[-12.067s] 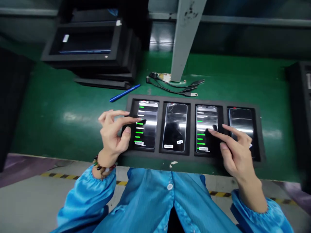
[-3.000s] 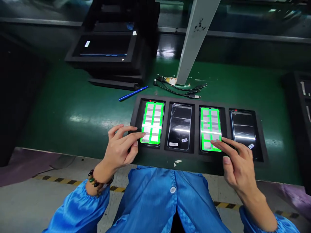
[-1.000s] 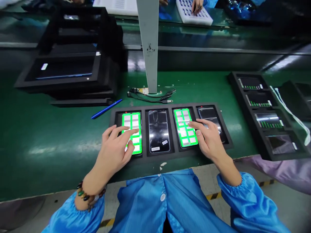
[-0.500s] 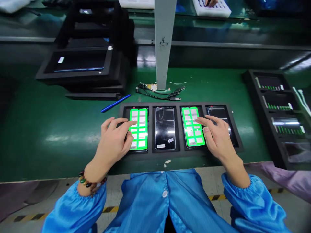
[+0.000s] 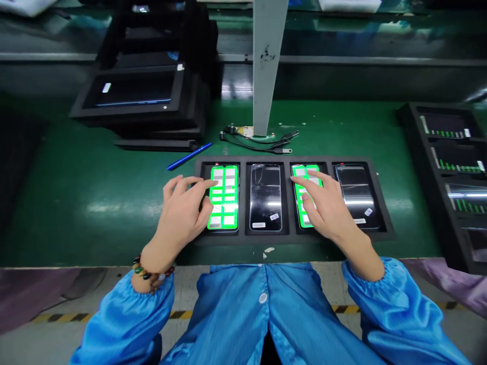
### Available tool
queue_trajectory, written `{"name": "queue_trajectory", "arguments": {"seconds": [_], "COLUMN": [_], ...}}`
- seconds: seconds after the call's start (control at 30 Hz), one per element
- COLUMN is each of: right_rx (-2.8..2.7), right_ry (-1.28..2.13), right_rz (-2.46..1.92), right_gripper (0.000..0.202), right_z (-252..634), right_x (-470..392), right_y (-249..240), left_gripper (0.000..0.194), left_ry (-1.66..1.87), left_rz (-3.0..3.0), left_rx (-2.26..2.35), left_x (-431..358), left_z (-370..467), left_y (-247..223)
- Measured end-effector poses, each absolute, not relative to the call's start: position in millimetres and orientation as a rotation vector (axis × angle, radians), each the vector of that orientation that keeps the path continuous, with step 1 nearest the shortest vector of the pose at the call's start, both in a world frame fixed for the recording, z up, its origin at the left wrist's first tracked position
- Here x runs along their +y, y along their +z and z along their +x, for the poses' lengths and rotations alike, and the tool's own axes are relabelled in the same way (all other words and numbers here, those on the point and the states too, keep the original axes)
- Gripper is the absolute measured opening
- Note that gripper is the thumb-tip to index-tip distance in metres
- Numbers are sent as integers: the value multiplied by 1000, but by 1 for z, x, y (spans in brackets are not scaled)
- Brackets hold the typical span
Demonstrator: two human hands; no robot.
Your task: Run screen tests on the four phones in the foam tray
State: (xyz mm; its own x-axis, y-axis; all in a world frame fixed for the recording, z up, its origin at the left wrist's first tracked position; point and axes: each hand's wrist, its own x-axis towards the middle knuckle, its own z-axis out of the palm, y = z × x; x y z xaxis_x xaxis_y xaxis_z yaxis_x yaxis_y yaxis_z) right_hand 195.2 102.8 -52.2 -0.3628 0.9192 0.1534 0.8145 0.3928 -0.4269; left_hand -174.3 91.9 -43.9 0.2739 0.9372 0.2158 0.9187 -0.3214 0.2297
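Four slots of a black tray (image 5: pixel 242 236) each hold a phone, its long axis pointing away from the person and crossing the tray's own length. The leftmost phone (image 5: pixel 229 208) is lit green and white and lies just right of the left hand (image 5: pixel 175 215); the third phone (image 5: pixel 303 218), lit likewise, lies beneath the right hand (image 5: pixel 330 209), which hides part of its screen. Each hand is the nearer one to its own lit phone. The left fingers are apart and grip nothing: the index tip is at the screen's upper left, the thumb bent lower, by the edge. The right fingers are apart too, the index tip at the third phone's left edge. Whether either tip presses or hovers, I cannot tell. The second phone (image 5: pixel 265 197) and the rightmost phone (image 5: pixel 355 188) are dark. Beyond the tray, black cables (image 5: pixel 268 148) and a blue pen (image 5: pixel 189 156) rest on the green tabletop (image 5: pixel 114 233).
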Motion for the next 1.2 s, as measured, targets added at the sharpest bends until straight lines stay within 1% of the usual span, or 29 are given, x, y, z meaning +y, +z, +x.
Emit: {"name": "queue_trajectory", "arguments": {"seconds": [0.13, 0.3, 0.53, 0.8, 0.93, 1.03, 1.2], "right_rx": [-2269, -2181, -2109, -2189, -2240, -2249, -2168], "right_ry": [369, 320, 300, 415, 431, 415, 377], "right_rz": [-1528, -1642, -1702, -1554, -1498, -1514, -1607], "right_gripper": [49, 48, 48, 47, 47, 50, 51], "right_z": [196, 218, 230, 209, 206, 215, 234], "right_x": [111, 107, 104, 111, 108, 101, 88], "right_y": [-52, -47, -45, -53, -53, -52, -48], "left_gripper": [40, 41, 41, 42, 42, 42, 42], "left_ry": [483, 535, 474, 491, 462, 474, 497], "left_rz": [2392, 2430, 2446, 2356, 2352, 2392, 2449], "left_rx": [1889, 1734, 1598, 1855, 1909, 1898, 1723], "left_x": [98, 110, 121, 105, 94, 87, 85], "left_z": [-177, -160, -142, -169, -176, -172, -151], "left_y": [-44, -43, -41, -44, -44, -42, -37]}}
